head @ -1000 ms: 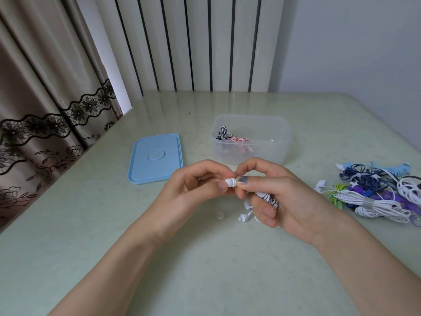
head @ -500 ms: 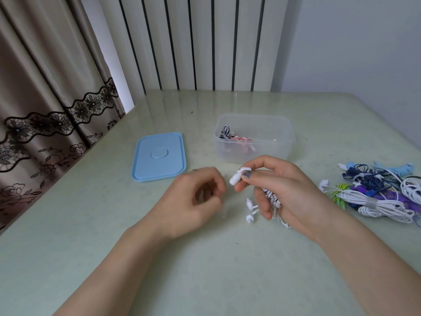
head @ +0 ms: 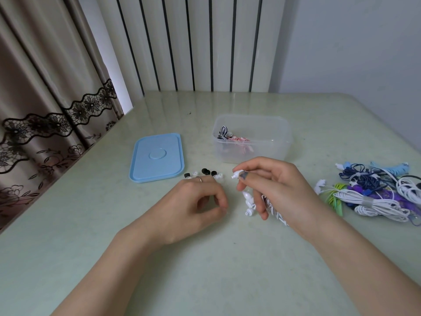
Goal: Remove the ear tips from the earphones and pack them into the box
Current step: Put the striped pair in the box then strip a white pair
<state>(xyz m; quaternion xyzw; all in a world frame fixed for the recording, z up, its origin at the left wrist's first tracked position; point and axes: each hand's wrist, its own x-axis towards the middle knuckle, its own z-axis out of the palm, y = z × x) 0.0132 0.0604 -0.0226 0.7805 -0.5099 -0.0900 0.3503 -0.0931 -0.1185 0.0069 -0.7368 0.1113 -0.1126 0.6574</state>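
My right hand (head: 280, 190) grips a coiled white earphone set (head: 268, 206) and pinches one bare earbud (head: 237, 174) between thumb and forefinger. The other earbud (head: 249, 212) hangs below its fingers. My left hand (head: 193, 208) rests low over the table with curled fingers, thumb and forefinger pinched on a small clear ear tip (head: 224, 209) that barely shows. Loose black and clear ear tips (head: 206, 174) lie just beyond my left knuckles. The clear plastic box (head: 273, 153) stands open behind my hands, with striped and pink earphones inside.
The box's blue lid (head: 157, 156) lies flat to the left of the box. A tangled pile of white, blue, purple and green earphones (head: 376, 192) sits at the right edge. A curtain hangs past the table's left edge.
My left hand pulled away from the earbud, down and left toward the table, with the ear tip. My right hand stayed in place holding the earphones. The view tilted, bringing the loose ear tips into sight.
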